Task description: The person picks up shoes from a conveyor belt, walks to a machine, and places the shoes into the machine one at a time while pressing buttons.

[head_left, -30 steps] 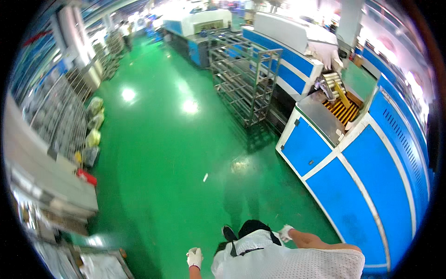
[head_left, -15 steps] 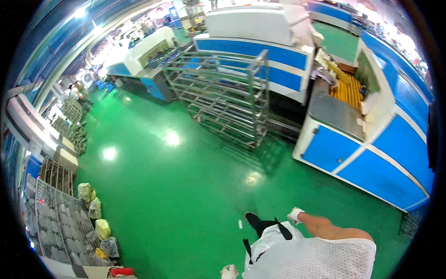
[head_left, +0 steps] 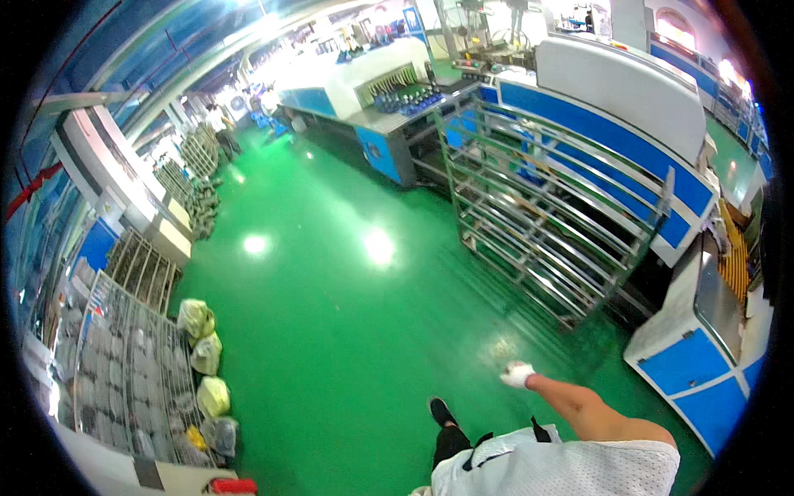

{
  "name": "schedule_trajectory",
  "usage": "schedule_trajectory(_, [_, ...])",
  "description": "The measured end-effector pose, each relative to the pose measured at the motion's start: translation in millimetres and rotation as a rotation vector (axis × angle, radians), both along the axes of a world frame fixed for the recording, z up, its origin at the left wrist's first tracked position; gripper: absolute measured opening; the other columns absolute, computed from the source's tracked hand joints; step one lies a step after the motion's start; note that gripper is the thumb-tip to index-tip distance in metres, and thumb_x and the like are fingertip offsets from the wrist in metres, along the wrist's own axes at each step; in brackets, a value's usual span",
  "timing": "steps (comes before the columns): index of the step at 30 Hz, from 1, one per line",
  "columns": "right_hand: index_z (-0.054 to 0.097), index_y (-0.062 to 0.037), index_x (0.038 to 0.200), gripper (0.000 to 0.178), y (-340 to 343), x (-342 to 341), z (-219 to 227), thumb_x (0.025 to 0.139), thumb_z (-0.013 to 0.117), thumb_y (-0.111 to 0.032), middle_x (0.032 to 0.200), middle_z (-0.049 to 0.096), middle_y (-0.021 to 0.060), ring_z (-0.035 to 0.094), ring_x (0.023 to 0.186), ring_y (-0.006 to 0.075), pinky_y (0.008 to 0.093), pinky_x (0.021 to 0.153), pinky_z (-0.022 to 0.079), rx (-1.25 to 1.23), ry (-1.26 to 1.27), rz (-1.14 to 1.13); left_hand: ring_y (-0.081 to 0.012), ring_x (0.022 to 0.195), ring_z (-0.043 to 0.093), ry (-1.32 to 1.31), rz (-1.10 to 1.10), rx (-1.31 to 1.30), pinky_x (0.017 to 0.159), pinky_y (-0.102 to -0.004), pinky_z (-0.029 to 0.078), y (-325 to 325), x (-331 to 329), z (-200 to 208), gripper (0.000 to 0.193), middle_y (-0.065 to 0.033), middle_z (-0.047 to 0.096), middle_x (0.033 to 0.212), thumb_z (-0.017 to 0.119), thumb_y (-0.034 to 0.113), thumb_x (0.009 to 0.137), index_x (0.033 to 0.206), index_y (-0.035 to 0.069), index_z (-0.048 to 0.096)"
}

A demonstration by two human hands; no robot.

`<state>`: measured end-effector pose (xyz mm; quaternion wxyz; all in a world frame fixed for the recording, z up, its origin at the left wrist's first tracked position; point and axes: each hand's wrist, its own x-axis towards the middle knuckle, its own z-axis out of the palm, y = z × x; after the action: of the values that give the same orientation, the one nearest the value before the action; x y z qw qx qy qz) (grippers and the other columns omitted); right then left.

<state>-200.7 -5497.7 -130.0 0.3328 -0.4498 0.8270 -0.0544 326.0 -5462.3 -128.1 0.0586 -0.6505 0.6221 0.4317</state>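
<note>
My right hand (head_left: 518, 374), in a white glove, swings out in front of my body above the green floor. Its fingers look loosely curled, and no object shows in them. Closest to it is a metal rack (head_left: 546, 223) with several bare rails, standing beyond it and apart from it. Of my left hand only a pale bit of glove (head_left: 421, 491) shows at the lower edge, beside my white apron; its fingers are hidden. One dark shoe (head_left: 442, 411) is stepping forward on the green floor (head_left: 331, 355).
Blue-and-white machines (head_left: 624, 95) line the right side, one with a metal-topped cabinet (head_left: 691, 372). Farther off, another machine carries dark blue items (head_left: 409, 103). At left stand a wire rack (head_left: 124, 372) of grey bundles, several wrapped bags (head_left: 213, 397) and a red object (head_left: 233, 486).
My view has turned left and moved forward, so the rack and machines now lie farther right. My right hand has swung forward; my left has nearly dropped out of view.
</note>
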Motion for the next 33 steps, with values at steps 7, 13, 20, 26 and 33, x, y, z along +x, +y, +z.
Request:
schedule_trajectory(7, [0.067, -0.0099, 0.129, 0.067, -86.0, 31.1, -15.3, 0.092, 0.049, -0.063, 0.14, 0.062, 0.0132, 0.058, 0.131, 0.0293, 0.0403, 0.108, 0.046, 0.342, -0.018, 0.189, -0.0257, 0.092, 0.073, 0.159, 0.204, -0.059, 0.082, -0.0393, 0.058, -283.5, -52.6, 8.4, 0.045, -0.0143, 0.074, 0.103, 0.066, 0.036, 0.092, 0.125, 0.006, 0.064])
schedule_trajectory(13, [0.074, -0.008, 0.112, 0.056, -232.9, 13.3, 15.9, 0.091, 0.051, -0.054, 0.122, 0.071, 0.0167, 0.067, 0.115, 0.034, 0.0431, 0.097, 0.054, 0.251, 0.006, 0.272, -0.0308, 0.111, 0.069, 0.06, 0.041, -0.168, 0.096, -0.0432, 0.054, -480.7, -131.4, 18.6, 0.05, -0.0166, 0.07, 0.123, 0.063, 0.045, 0.093, 0.125, 0.008, 0.065])
schedule_trajectory(20, [0.074, -0.0079, 0.115, 0.058, -410.6, -70.8, -24.2, 0.092, 0.049, -0.055, 0.122, 0.071, 0.017, 0.066, 0.117, 0.0347, 0.0442, 0.097, 0.054, 0.228, -0.021, 0.197, -0.0344, 0.13, 0.057, -0.056, -0.211, -0.028, 0.111, -0.0461, 0.043, -578.2, -208.8, -49.3, 0.065, -0.0194, 0.063, 0.136, 0.055, 0.061, 0.092, 0.133, 0.011, 0.064])
schedule_trajectory(26, [0.069, -0.0088, 0.125, 0.063, -509.9, -138.3, -27.9, 0.094, 0.049, -0.06, 0.132, 0.066, 0.0182, 0.062, 0.124, 0.0348, 0.0447, 0.102, 0.052, 0.285, -0.104, 0.363, -0.0355, 0.127, 0.06, -0.026, -0.1, 0.054, 0.109, -0.0479, 0.045, -675.8, -270.3, -57.1, 0.059, -0.0194, 0.065, 0.134, 0.055, 0.057, 0.093, 0.128, 0.011, 0.068])
schedule_trajectory(33, [0.062, -0.009, 0.138, 0.072, -594.5, -213.7, -43.4, 0.091, 0.049, -0.062, 0.15, 0.053, 0.0157, 0.052, 0.137, 0.0338, 0.047, 0.109, 0.046, 0.456, -0.221, 0.262, -0.0344, 0.127, 0.059, -0.089, -0.159, 0.086, 0.109, -0.046, 0.043, -812.0, -382.3, 2.2, 0.055, -0.0152, 0.064, 0.137, 0.057, 0.053, 0.094, 0.134, 0.017, 0.064])
